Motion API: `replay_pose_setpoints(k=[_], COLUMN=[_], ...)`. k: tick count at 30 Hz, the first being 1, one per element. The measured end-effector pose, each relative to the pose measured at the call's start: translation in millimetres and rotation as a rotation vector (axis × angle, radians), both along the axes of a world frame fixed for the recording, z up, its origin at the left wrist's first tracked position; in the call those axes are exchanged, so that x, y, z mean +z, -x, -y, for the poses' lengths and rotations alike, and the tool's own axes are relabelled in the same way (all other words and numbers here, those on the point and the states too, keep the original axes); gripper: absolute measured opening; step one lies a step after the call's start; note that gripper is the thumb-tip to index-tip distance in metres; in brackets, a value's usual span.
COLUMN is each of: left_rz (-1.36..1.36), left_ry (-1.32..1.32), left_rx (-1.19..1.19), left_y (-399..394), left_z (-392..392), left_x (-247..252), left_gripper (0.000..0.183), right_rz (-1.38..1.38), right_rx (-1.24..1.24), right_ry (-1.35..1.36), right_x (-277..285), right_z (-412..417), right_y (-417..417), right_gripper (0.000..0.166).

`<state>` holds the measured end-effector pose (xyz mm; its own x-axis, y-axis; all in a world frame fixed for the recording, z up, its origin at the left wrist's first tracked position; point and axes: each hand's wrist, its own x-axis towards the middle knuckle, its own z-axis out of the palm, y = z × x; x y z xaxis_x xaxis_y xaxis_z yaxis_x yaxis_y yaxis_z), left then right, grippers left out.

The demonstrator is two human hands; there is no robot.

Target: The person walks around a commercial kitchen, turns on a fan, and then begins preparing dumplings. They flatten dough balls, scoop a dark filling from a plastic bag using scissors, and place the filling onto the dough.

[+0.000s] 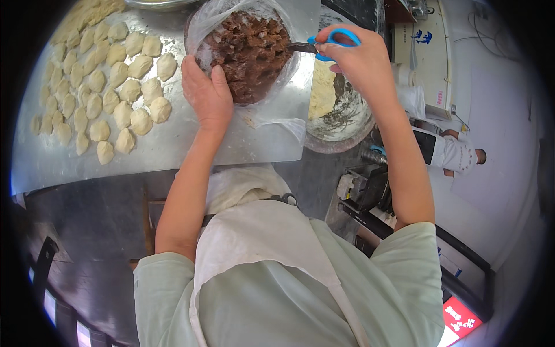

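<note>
My right hand (pixel 357 56) grips a pair of scissors (pixel 336 43) with blue handles and dark blades. The blade tips touch the right side of a dark brown, lumpy paste (pixel 249 56) that fills a clear plastic bag (pixel 199 28). Against the bag's lower left side rests my left hand (pixel 208 89), its thumb apart from the fingers. Many pale dough pieces (pixel 119 73) lie in loose rows to the left of the bag. Whether the bag sits in a bowl is hard to tell.
The metal table (pixel 256 149) has its front edge just before me. A large bowl (pixel 342 145) with flour and yellowish dough stands off its right end. Behind the dough pieces lies a larger dough mass (pixel 82 15), near a metal bowl's rim (pixel 160 5). Another person (pixel 457 152) stands far right.
</note>
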<state>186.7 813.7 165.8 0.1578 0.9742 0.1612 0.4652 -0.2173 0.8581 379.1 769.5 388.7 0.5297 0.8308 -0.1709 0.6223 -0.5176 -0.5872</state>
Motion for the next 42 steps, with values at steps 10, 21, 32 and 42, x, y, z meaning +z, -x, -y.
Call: replay_pose_setpoints(k=[10, 21, 32, 42], left_rz=[0.001, 0.001, 0.060, -0.039], left_ry=[0.036, 0.018, -0.038, -0.035], left_rx=[-0.022, -0.005, -0.002, -0.058], left_y=[-1, -2, 2, 3], left_z=[5, 3, 3, -10], left_x=[1, -1, -2, -4], left_gripper=[0.068, 0.065, 0.062, 0.057], right_rz=[-0.351, -0.724, -0.392, 0.536], right_rx=[-0.054, 0.047, -0.113, 0.165], right_ry=[0.124, 0.164, -0.225, -0.388], right_x=[-13, -56, -73, -97], right_z=[-17, -27, 63, 70], right_y=[-62, -134, -14, 87], right_gripper=[0.013, 0.020, 0.015, 0.028])
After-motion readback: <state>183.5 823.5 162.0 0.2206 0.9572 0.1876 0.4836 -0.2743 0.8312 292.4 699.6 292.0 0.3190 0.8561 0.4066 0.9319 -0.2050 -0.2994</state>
